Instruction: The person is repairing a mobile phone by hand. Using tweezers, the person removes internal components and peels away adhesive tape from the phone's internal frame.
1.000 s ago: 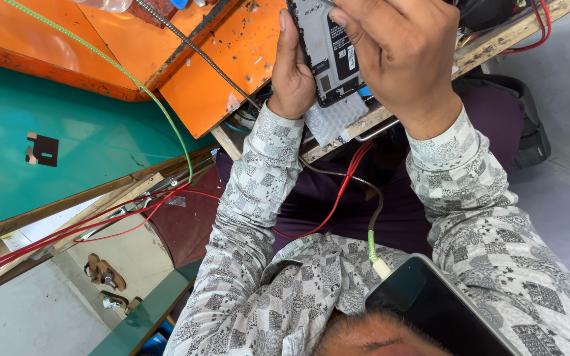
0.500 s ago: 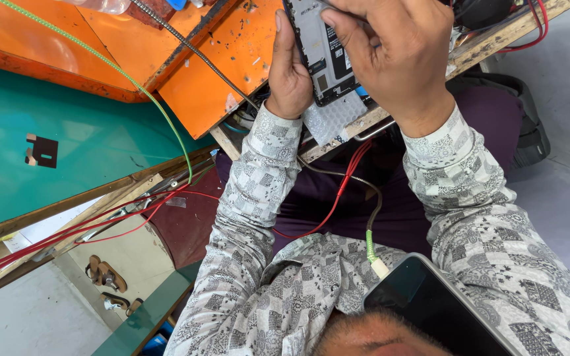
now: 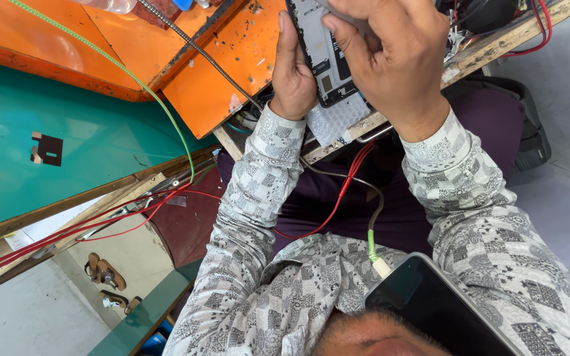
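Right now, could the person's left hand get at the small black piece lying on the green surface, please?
Probably not without letting go: the left hand grips the opened phone, and the black piece lies far off across the orange panel.

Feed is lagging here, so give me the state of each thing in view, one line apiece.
Opened phone: back off, insides exposed, held upright over the bench edge.
Left hand: gripping the phone's side.
Right hand: fingers curled over the phone's top.
Dark phone: screen off, green cable plugged in.
Sandals: lying on the floor.
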